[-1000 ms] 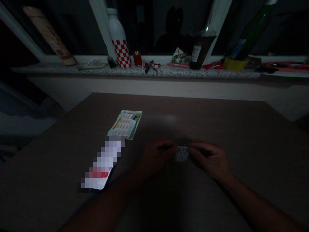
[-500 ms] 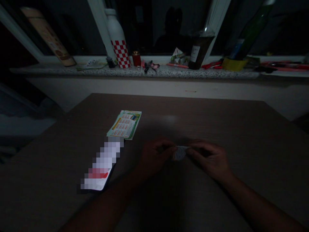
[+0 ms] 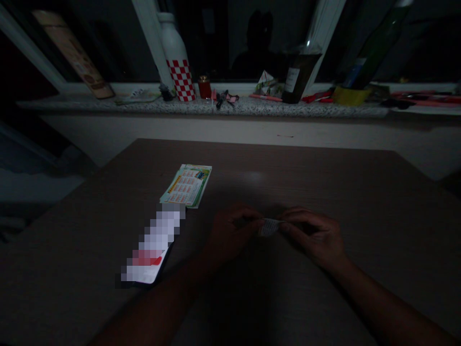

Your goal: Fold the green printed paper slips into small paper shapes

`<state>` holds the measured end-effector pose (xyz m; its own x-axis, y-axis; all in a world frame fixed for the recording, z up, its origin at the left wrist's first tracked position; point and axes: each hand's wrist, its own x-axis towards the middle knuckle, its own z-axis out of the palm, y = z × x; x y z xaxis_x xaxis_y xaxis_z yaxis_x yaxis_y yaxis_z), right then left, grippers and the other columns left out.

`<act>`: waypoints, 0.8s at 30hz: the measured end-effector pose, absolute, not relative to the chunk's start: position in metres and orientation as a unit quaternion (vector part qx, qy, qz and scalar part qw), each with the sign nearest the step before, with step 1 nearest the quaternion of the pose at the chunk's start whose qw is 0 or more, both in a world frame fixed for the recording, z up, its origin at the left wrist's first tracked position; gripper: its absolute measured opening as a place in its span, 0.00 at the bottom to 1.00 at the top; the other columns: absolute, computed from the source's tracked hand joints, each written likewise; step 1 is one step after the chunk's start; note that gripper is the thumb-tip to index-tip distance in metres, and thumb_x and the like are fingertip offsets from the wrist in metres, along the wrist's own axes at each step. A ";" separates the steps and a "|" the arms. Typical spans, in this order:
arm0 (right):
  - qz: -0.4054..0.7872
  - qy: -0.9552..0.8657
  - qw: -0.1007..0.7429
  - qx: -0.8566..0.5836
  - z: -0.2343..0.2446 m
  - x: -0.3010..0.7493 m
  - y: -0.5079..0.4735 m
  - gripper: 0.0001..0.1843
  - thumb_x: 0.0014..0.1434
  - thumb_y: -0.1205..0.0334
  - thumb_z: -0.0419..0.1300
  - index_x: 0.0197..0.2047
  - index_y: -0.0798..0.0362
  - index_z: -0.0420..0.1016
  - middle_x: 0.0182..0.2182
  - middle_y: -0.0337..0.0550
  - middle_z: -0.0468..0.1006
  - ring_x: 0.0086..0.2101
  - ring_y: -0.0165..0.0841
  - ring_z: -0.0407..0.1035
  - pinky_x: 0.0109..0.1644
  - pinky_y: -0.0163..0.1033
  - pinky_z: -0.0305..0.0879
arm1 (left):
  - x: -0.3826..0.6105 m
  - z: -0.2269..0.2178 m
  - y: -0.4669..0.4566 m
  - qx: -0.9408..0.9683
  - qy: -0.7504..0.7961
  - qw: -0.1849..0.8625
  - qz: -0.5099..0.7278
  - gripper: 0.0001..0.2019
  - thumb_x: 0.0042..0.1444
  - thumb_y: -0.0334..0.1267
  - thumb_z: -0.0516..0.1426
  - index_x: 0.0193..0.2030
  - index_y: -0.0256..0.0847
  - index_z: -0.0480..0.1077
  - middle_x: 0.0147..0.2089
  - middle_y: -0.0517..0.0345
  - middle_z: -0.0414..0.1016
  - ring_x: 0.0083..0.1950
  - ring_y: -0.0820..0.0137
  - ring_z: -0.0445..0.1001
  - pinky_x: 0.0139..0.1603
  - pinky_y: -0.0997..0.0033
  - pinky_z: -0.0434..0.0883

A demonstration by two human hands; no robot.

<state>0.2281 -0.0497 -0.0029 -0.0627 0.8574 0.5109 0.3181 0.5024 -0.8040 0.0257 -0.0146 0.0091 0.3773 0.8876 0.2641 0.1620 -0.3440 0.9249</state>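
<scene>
The room is dark. My left hand (image 3: 232, 234) and my right hand (image 3: 315, 236) meet over the middle of a brown table (image 3: 324, 178). Between their pinched fingertips is a small white printed slip of paper (image 3: 269, 227), held just above the tabletop and tilted so little of its face shows. Both hands have their fingers curled in on the slip's edges. To the left of my left hand lies a green and yellow printed card (image 3: 187, 185), and nearer me a long flat blurred item (image 3: 153, 247) with a red band.
A stone windowsill (image 3: 201, 106) runs along the back. On it stand a white bottle with red checks (image 3: 178, 57), a small red jar (image 3: 205, 87), two dark bottles (image 3: 300, 67), a yellow tape roll (image 3: 348, 95) and pens. A tall tube (image 3: 70, 50) leans at the left.
The paper slip has been turned or folded flatter, so less of its printed face shows than a second ago. Both hands stayed almost in place, shifting slightly upward.
</scene>
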 end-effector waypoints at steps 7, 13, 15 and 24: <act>0.233 -0.690 0.523 -0.442 -0.003 0.228 -0.049 0.07 0.54 0.67 0.65 0.37 0.49 0.80 0.33 0.43 0.82 0.34 0.36 0.77 0.38 0.40 0.75 | 0.026 0.008 -0.014 0.712 0.357 0.431 0.423 0.04 0.54 0.36 0.61 0.32 0.39 0.75 0.33 0.57 0.75 0.37 0.70 0.73 0.41 0.70 0.69; 0.235 -0.694 0.528 -0.430 0.001 0.226 -0.048 0.05 0.54 0.67 0.64 0.34 0.50 0.81 0.31 0.44 0.82 0.31 0.36 0.77 0.34 0.40 0.76 | 0.026 0.011 -0.015 0.719 0.363 0.428 0.409 0.03 0.54 0.35 0.60 0.32 0.40 0.76 0.34 0.58 0.76 0.38 0.70 0.74 0.41 0.70 0.69; 0.235 -0.695 0.528 -0.428 0.002 0.226 -0.048 0.05 0.53 0.68 0.65 0.33 0.50 0.81 0.31 0.44 0.82 0.31 0.35 0.77 0.34 0.39 0.76 | 0.026 0.011 -0.015 0.726 0.367 0.421 0.401 0.04 0.55 0.35 0.60 0.32 0.40 0.76 0.35 0.57 0.76 0.38 0.69 0.74 0.42 0.70 0.69; 0.240 -0.680 0.546 -0.427 0.001 0.226 -0.047 0.03 0.51 0.68 0.67 0.29 0.50 0.81 0.28 0.43 0.82 0.29 0.35 0.76 0.32 0.38 0.75 | 0.026 0.009 -0.015 0.752 0.344 0.401 0.394 0.05 0.58 0.35 0.57 0.35 0.40 0.75 0.37 0.56 0.76 0.40 0.69 0.73 0.45 0.69 0.68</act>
<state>0.2263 -0.0473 0.0011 -0.0405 0.8426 0.5371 0.3177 0.5205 -0.7926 0.0261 -0.0148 0.0094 0.4517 0.8338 0.3174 0.2019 -0.4420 0.8740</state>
